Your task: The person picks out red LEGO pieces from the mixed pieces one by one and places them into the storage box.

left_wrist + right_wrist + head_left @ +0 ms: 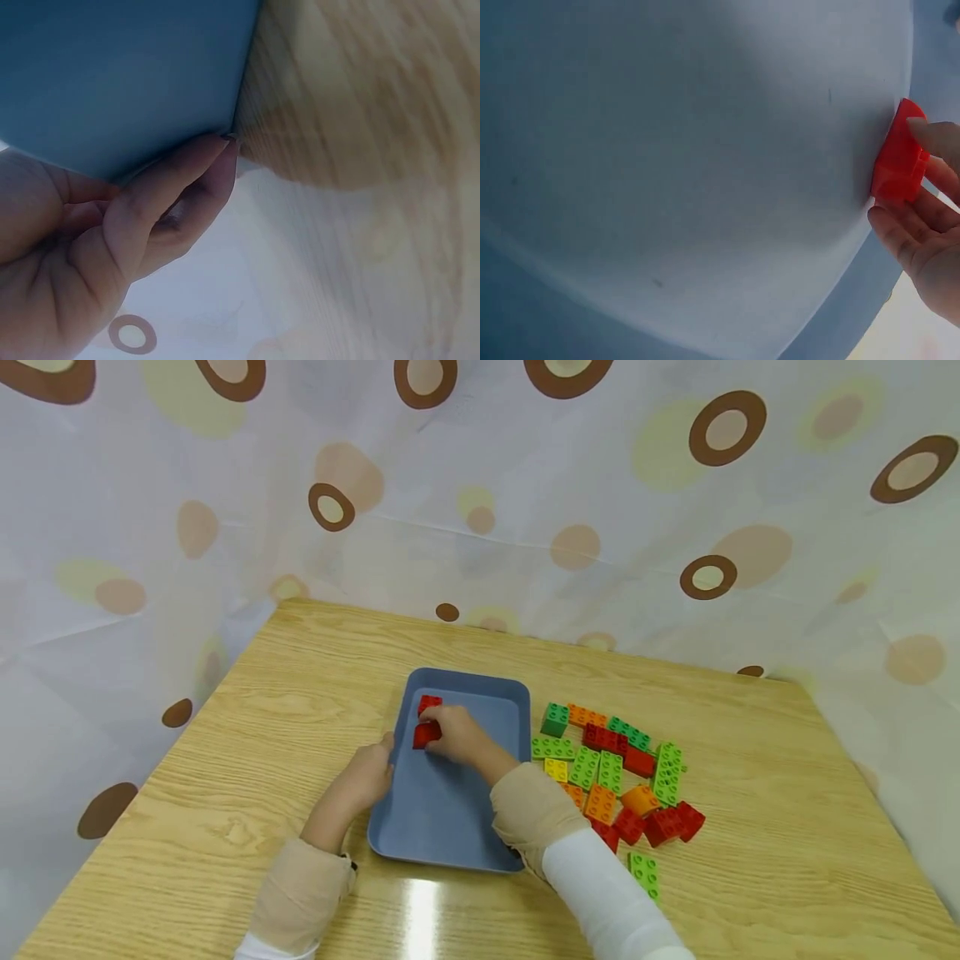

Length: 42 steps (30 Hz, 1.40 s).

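Observation:
In the head view, a blue-grey tray (450, 810) lies on the table. My right hand (459, 735) reaches over it and pinches a red toy brick (426, 735) near the tray's upper left. The right wrist view shows this red brick (900, 161) between thumb and fingers, low by the tray's side. Just beyond it, a second red brick (430, 702) sits in the tray. My left hand (366, 774) rests against the outside of the tray's left wall. In the left wrist view its fingers (169, 180) lie fairly straight along the tray (142, 75).
Loose bricks lie right of the tray: light green bricks (610, 771), orange bricks (601, 803), red bricks (663, 827), a yellow brick (556, 769) and a dark green block (555, 719). My right forearm covers some. A patterned curtain (525, 502) hangs behind the wooden table (300, 693).

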Motion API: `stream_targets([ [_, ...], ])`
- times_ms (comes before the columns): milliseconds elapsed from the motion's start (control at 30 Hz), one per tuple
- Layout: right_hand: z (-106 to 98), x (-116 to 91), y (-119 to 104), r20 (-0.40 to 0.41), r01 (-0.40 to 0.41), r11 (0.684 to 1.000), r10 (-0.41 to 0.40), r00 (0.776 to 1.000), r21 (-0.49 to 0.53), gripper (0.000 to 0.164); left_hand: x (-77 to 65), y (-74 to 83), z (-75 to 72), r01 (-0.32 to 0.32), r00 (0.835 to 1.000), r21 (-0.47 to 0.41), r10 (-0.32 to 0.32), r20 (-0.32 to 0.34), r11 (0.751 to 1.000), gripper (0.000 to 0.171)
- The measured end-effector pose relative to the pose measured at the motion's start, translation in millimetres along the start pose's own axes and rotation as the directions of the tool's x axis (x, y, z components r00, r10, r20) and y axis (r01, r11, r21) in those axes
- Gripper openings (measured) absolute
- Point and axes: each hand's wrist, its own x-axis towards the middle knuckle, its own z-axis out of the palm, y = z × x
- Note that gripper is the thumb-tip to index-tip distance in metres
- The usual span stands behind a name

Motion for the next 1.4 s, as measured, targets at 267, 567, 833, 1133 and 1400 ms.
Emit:
stream_targets([
  [267, -21, -6, -1, -0.054, 0.001, 0.992, 0.006, 0.999, 0.130, 0.032, -1.9, 3.7, -1.3, 0.009, 1.000, -0.008, -0.009, 0.012, 1.000, 0.045],
  [567, -51, -21, 4, -0.141, -0.029, 0.990, 0.049, 0.989, 0.141, 0.037, -3.2, 3.8, -0.3, -0.009, 1.000, 0.005, 0.009, 0.005, 1.000, 0.046],
  [833, -75, -39, 29, -0.251, -0.046, 0.994, 0.070, 0.965, 0.100, 0.035, -2.4, 3.3, -0.6, -0.006, 1.000, 0.002, 0.006, 0.012, 1.000, 0.047],
  [1133, -103, -74, 70, -0.311, -0.131, 0.986, 0.158, 0.937, 0.108, 0.037, -1.3, 2.5, -3.6, 0.027, 0.998, -0.028, -0.026, 0.061, 0.999, 0.047],
  [1400, -114, -111, 114, -0.294, -0.276, 0.948, 0.312, 0.903, 0.159, 0.036, -1.5, 3.4, -2.2, 0.043, 0.996, -0.025, -0.041, 0.082, 0.999, 0.047],
])
